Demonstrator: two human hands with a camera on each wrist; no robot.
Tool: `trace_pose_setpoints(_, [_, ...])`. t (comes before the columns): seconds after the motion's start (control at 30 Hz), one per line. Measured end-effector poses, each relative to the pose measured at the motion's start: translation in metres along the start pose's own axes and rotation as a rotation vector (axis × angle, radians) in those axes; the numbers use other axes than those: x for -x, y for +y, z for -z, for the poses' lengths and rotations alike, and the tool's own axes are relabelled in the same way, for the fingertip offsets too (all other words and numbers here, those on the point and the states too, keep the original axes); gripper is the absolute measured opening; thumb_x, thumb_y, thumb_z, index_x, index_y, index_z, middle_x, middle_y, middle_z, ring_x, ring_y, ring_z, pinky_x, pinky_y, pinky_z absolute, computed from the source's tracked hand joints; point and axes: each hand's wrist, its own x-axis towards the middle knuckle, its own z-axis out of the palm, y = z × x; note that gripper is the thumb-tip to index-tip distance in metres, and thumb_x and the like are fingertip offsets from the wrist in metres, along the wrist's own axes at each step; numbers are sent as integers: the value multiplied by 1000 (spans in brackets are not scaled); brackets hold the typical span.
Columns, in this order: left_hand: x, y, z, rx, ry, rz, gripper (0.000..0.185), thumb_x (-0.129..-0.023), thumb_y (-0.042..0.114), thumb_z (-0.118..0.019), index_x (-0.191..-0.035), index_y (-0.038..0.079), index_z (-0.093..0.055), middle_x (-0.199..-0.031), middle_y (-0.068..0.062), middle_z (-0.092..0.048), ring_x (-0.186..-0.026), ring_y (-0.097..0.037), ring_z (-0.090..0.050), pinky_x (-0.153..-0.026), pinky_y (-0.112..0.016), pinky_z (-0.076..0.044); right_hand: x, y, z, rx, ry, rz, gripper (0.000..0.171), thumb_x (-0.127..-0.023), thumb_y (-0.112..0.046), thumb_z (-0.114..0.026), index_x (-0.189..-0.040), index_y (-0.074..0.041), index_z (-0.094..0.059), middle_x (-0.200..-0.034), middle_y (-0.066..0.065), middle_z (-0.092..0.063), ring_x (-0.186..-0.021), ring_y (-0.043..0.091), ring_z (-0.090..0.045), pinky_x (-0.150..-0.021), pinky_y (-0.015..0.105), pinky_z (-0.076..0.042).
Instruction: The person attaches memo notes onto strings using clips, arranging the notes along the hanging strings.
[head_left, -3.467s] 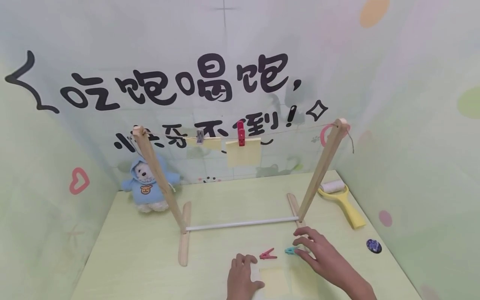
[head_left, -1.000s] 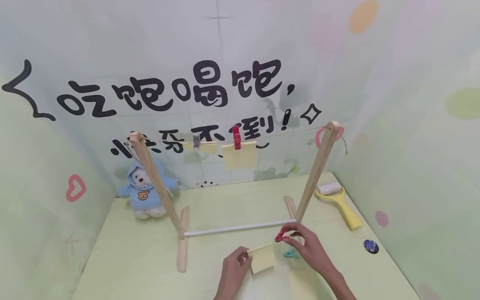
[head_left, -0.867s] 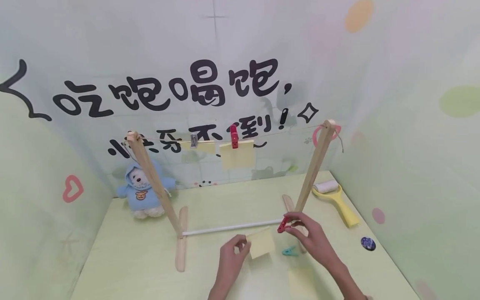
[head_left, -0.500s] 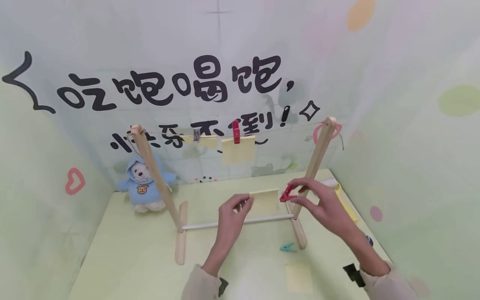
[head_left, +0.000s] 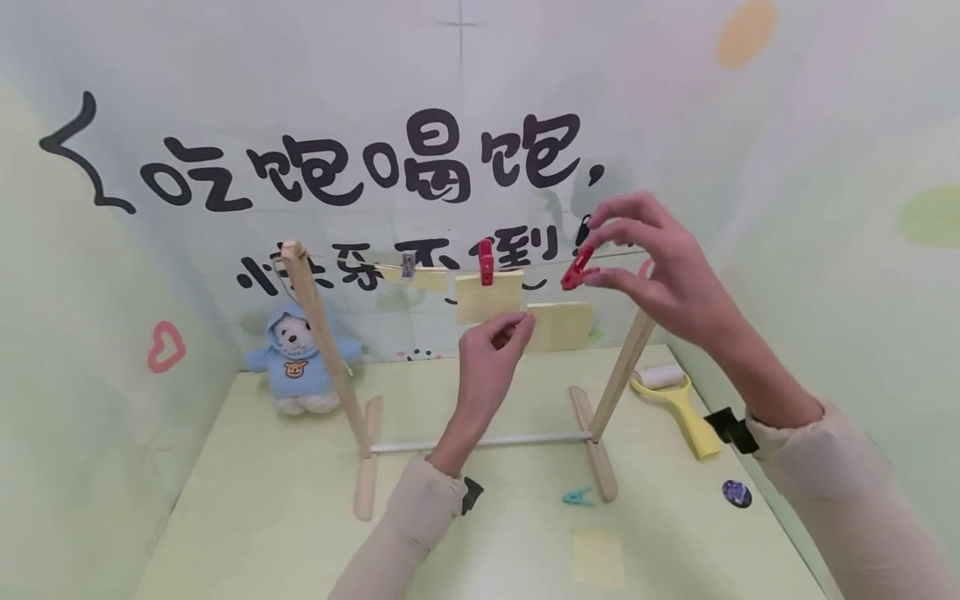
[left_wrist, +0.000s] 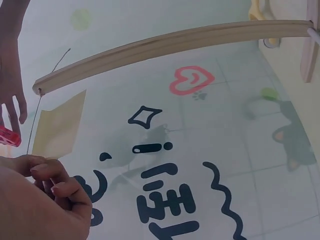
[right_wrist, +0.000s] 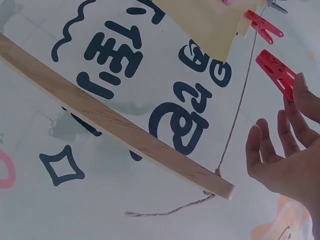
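Left hand (head_left: 491,346) pinched a yellow note (head_left: 558,325) at frame centre, right hand (head_left: 660,271) gripped a red clothespin (head_left: 577,269) just above it, beside the string (right_wrist: 240,105).

Item one on my feed: yellow sticky note (head_left: 558,326), square, plain, hanging flat and upright just under the string line (right_wrist: 240,102), pinched at its left edge, just right of the note already pegged there. Item two: red plastic clothespin (head_left: 577,269), small, tilted diagonally, held at its tail end, level with the string, just above the note's right corner.
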Motion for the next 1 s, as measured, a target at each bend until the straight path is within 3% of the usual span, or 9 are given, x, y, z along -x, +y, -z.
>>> trace_pose_setpoints(0.13, [-9,9,0,87,-25,-14,21,-98,24,-67,-101,6,-77,-58,1,-57,-47,-8,-46,-46,-19,-37,-19,2,3,-13,-5,-12,26,-77,2,-82,-101,1,-72,-119,12,-58,-120,3,-47,-99,14,-39])
trace_pose_setpoints(0.3, [-17,17,1,139,-43,6,22,-98,25,-67,-105,6,-77,-51,4,-57,-36,-9,-43,-40,-20,-36,-32,4,4,2,-5,-42,25,-77,0,-83,-100,-2,-74,-116,6,-58,-123,6,-47,-101,15,-37])
trace_pose_setpoints(0.47, [-20,20,-1,160,-48,25,23,-98,25,-68,-105,5,-77,-50,2,-57,-35,-10,-44,-40,-21,-38,-36,7,3,17,-34,-60,22,-78,0,-83,-97,-4,-74,-115,4,-58,-122,10,-49,-102,16,-36])
trace_pose_setpoints(0.73, [-22,22,-3,153,-35,12,22,-98,23,-67,-103,4,-77,-50,1,-57,-34,-11,-44,-38,-21,-37,-39,9,-2,35,-69,-68,20,-81,-1,-82,-99,-2,-74,-115,6,-61,-114,6,-49,-99,15,-38])
trace_pose_setpoints(1.0, [-23,24,-3,146,-17,-7,22,-100,21,-64,-106,4,-76,-49,2,-57,-33,-11,-44,-37,-21,-35,-38,12,-5,67,-95,-101,20,-80,-3,-83,-98,-2,-74,-115,7,-61,-115,12,-51,-100,17,-37])
